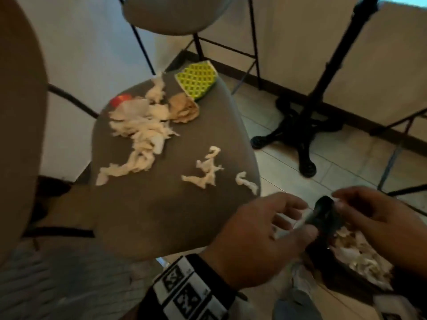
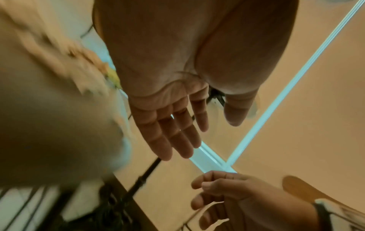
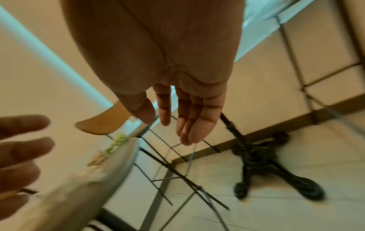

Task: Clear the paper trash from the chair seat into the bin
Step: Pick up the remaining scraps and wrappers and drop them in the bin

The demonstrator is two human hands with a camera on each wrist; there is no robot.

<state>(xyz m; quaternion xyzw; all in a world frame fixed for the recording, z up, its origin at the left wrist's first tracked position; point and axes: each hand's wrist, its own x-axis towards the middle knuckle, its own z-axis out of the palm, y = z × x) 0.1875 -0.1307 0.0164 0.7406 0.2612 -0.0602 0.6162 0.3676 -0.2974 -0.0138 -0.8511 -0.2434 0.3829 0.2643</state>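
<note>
The grey chair seat (image 1: 161, 215) carries torn white paper: a large pile (image 1: 141, 125) at the back left and two small strips (image 1: 205, 172) (image 1: 247, 181) near the right edge. A crumpled brown paper (image 1: 184, 109) lies behind the pile. The bin (image 1: 332, 271) stands low at the right with white paper inside. My left hand (image 1: 288, 218) (image 2: 197, 125) hovers off the seat's front right corner, fingers spread and empty. My right hand (image 1: 360, 204) (image 3: 166, 125) hangs above the bin, fingers straight and empty. A blurred dark thing (image 1: 325, 215) shows between the hands.
A yellow-green patterned pack (image 1: 196, 79) and a red object (image 1: 120, 100) lie at the back of the seat. A black cast-iron table base (image 1: 302, 135) stands on the tiled floor to the right. Another chair (image 1: 171, 15) is behind, and a round tabletop (image 1: 18, 112) on the left.
</note>
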